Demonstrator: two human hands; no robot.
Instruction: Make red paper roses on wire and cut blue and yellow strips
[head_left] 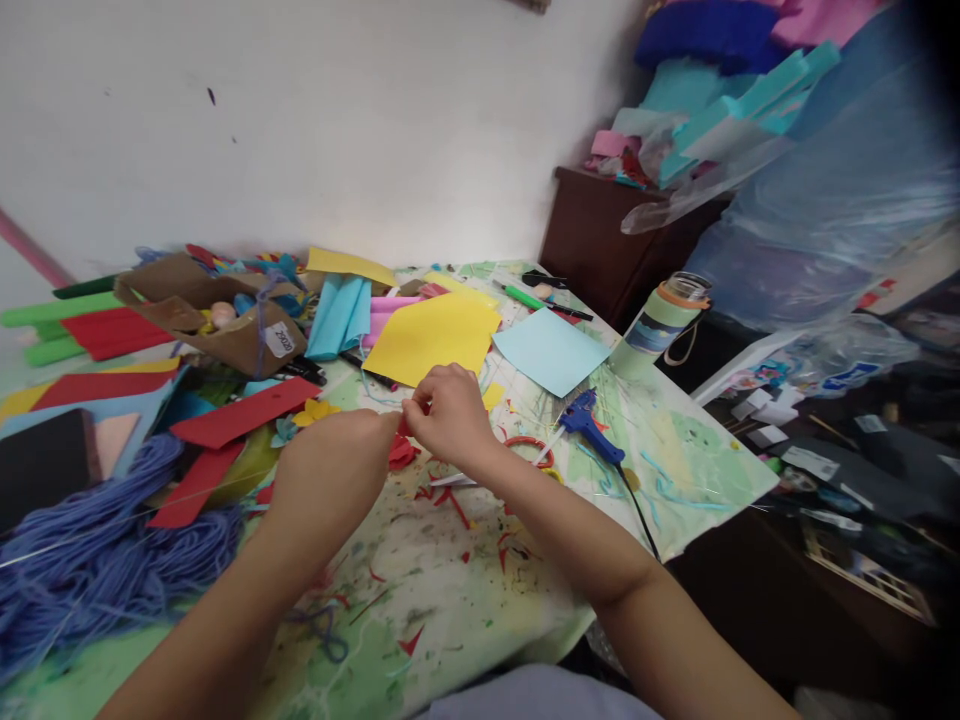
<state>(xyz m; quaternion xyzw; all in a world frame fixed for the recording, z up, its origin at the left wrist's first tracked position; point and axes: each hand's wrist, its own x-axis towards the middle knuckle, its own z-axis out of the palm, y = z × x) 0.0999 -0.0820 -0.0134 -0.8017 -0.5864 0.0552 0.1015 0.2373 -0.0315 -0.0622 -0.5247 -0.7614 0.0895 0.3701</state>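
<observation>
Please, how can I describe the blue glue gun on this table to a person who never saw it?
On the paint-stained table cover, find the person's right hand. To its right, just below a square of light blue paper, lies the glue gun. It is the only bright blue tool there, and a black cord runs from it toward the table edge.
</observation>
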